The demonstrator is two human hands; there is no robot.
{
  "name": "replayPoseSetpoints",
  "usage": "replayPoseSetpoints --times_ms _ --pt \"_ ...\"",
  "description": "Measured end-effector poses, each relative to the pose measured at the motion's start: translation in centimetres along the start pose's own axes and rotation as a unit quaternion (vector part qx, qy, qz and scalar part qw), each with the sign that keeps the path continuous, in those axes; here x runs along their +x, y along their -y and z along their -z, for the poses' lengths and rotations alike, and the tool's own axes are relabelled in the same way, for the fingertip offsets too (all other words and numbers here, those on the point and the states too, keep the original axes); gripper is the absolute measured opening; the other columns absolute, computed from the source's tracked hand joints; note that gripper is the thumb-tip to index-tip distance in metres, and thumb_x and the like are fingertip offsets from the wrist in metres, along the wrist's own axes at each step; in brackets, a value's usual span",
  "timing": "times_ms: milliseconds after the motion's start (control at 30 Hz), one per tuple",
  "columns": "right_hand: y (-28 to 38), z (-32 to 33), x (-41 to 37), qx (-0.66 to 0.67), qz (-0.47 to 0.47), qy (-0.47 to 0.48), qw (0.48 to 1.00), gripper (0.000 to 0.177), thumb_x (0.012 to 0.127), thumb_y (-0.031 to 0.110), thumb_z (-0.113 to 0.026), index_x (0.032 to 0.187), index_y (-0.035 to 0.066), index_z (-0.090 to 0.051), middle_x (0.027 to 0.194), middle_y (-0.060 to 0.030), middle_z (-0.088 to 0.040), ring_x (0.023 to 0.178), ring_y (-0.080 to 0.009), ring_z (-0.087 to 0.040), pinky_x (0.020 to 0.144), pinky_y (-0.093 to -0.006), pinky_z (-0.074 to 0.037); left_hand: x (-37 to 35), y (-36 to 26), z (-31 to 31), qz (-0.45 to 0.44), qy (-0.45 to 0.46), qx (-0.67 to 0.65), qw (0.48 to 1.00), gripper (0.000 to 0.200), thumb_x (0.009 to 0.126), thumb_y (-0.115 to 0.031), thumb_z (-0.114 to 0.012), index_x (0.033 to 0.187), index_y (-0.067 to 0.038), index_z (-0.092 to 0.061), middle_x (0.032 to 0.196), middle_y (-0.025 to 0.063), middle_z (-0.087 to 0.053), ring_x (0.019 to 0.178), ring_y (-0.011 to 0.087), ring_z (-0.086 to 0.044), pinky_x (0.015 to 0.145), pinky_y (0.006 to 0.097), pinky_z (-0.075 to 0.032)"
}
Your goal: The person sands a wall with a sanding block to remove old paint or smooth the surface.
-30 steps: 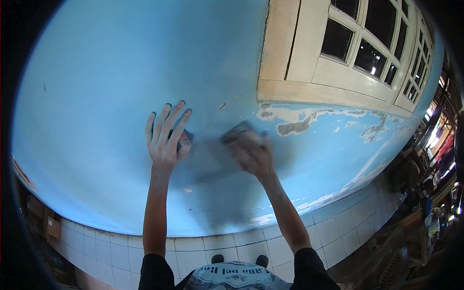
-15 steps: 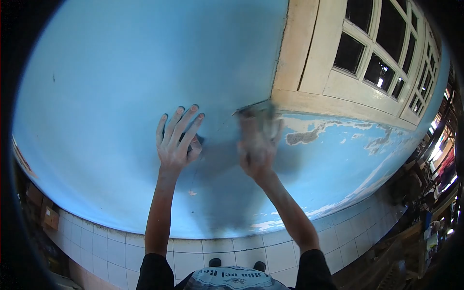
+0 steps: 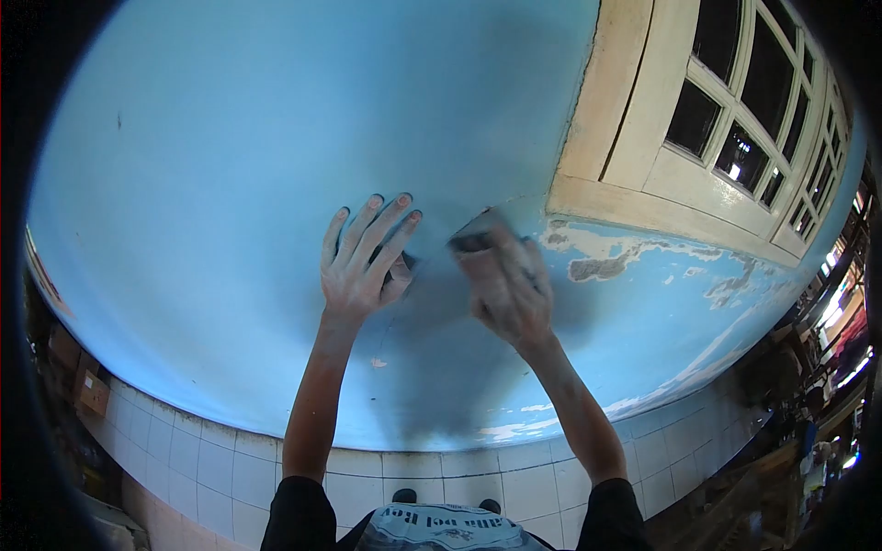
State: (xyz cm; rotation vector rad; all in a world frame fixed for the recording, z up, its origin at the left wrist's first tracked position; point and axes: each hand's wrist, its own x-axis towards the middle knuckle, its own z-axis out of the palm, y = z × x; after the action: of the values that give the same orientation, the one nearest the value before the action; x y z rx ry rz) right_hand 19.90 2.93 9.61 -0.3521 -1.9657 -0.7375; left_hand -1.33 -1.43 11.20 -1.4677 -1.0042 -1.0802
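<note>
My left hand rests against the light blue wall with its fingers stretched out and apart, pale dust over the skin. A small dark patch shows beside its thumb. To the right, my right hand, somewhat blurred and also dusty, is pressed to the wall with its fingers closed over a dark, flat piece of sandpaper. Most of the sandpaper is hidden under the fingers. Both hands are just left of and below the lower corner of a cream window frame.
Peeling paint exposes grey and white patches below the window. A small pale chip mark lies under my left hand. White floor tiles run along the wall's foot. A cardboard box stands at left, with clutter at right.
The right hand and sandpaper have slid away from the window corner, down and left along the wall. The left hand stays nearly in place. The whole view has shifted slightly.
</note>
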Motion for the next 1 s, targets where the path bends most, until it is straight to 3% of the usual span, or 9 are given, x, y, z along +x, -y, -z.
replayPoseSetpoints --times_ms 100,300,400,500,567,633,733,900,1000 --pt "0.1 0.0 -0.1 -0.003 -0.092 -0.072 0.993 0.056 0.069 0.01 -0.064 0.124 0.017 -0.057 0.122 -0.007 -0.06 0.122 -0.0215 -0.051 0.096 -0.0469 -0.042 -0.1 -0.1 -0.1 0.009 -0.006 -0.005 1.0 0.043 0.079 -0.011 -0.044 0.115 -0.02 -0.066 0.126 -0.0025 -0.06 0.122 0.018 -0.051 0.109 0.0413 -0.03" --pt "1.3 0.3 -1.2 -0.038 0.022 0.01 0.999 0.055 0.067 0.014 -0.07 0.12 0.007 -0.06 0.107 -0.0084 -0.066 0.122 -0.0249 -0.05 0.089 -0.0469 -0.04 -0.2 -0.1 -0.1 0.009 -0.01 -0.009 1.0 0.045 0.077 -0.009 -0.044 0.115 -0.02 -0.066 0.126 -0.0025 -0.06 0.122 0.0179 -0.051 0.109 0.0409 -0.03" --pt "2.4 0.4 -0.1 -0.038 -0.085 -0.028 0.995 0.058 0.064 0.012 -0.069 0.122 0.009 -0.059 0.102 -0.0056 -0.067 0.116 -0.0212 -0.054 0.08 -0.0418 -0.041 -0.1 -0.1 0.0 0.01 -0.011 -0.009 1.0 0.045 0.076 -0.008 -0.044 0.114 -0.019 -0.066 0.126 -0.0025 -0.06 0.122 0.0178 -0.051 0.109 0.0409 -0.03" --pt "3.3 0.1 -0.1 -0.052 0.001 0.034 0.998 0.058 0.065 0.012 -0.066 0.122 0.01 -0.06 0.095 -0.0039 -0.067 0.105 -0.0185 -0.057 0.074 -0.0357 -0.039 0.0 -0.2 0.1 0.01 -0.004 -0.015 1.0 0.045 0.076 -0.008 -0.044 0.115 -0.019 -0.065 0.126 -0.0025 -0.06 0.122 0.0176 -0.051 0.109 0.0409 -0.03" --pt "2.0 0.1 0.7 -0.053 0.011 -0.063 0.997 0.055 0.066 0.013 -0.064 0.122 0.011 -0.061 0.093 -0.0016 -0.066 0.098 -0.0161 -0.056 0.073 -0.0314 -0.039 -0.1 -0.1 0.1 0.012 -0.006 -0.015 1.0 0.045 0.077 -0.009 -0.044 0.115 -0.019 -0.065 0.126 -0.0024 -0.06 0.123 0.0176 -0.051 0.109 0.0408 -0.03" --pt "3.1 0.1 0.5 -0.055 0.012 -0.03 0.998 0.055 0.066 0.013 -0.063 0.121 0.012 -0.061 0.094 0.0006 -0.067 0.096 -0.0159 -0.056 0.072 -0.0313 -0.039 -0.2 0.0 0.0 0.002 0.007 -0.009 1.0 0.035 0.092 -0.017 -0.038 0.116 -0.017 -0.064 0.126 0.002 -0.06 0.123 0.022 -0.05 0.106 0.0449 -0.031" --pt "3.0 0.1 0.2 -0.074 0.035 0.012 0.997 0.053 0.067 0.014 -0.064 0.119 0.013 -0.063 0.097 0.004 -0.067 0.096 -0.0148 -0.056 0.071 -0.032 -0.04 0.1 -0.3 0.3 0.016 0.001 -0.008 1.0 0.044 0.078 -0.009 -0.042 0.114 -0.019 -0.065 0.126 -0.0031 -0.06 0.123 0.0169 -0.051 0.109 0.0407 -0.03" --pt "2.9 0.6 1.2 -0.087 -0.005 -0.007 0.996 0.048 0.071 0.018 -0.068 0.118 0.014 -0.063 0.101 0.0054 -0.067 0.101 -0.0141 -0.056 0.072 -0.0323 -0.04 0.1 -0.2 0.2 0.016 -0.004 -0.008 1.0 0.045 0.078 -0.007 -0.04 0.113 -0.02 -0.066 0.126 -0.0035 -0.06 0.122 0.0164 -0.051 0.109 0.0405 -0.03" --pt "3.2 0.5 0.1 -0.129 0.113 0.091 0.981 0.047 0.073 0.022 -0.069 0.119 0.014 -0.063 0.105 0.0072 -0.067 0.103 -0.0142 -0.056 0.072 -0.0315 -0.041 0.0 -0.3 0.3 0.017 0.002 -0.016 1.0 0.046 0.078 -0.007 -0.04 0.113 -0.02 -0.066 0.126 -0.0036 -0.06 0.122 0.0164 -0.051 0.109 0.0404 -0.03"
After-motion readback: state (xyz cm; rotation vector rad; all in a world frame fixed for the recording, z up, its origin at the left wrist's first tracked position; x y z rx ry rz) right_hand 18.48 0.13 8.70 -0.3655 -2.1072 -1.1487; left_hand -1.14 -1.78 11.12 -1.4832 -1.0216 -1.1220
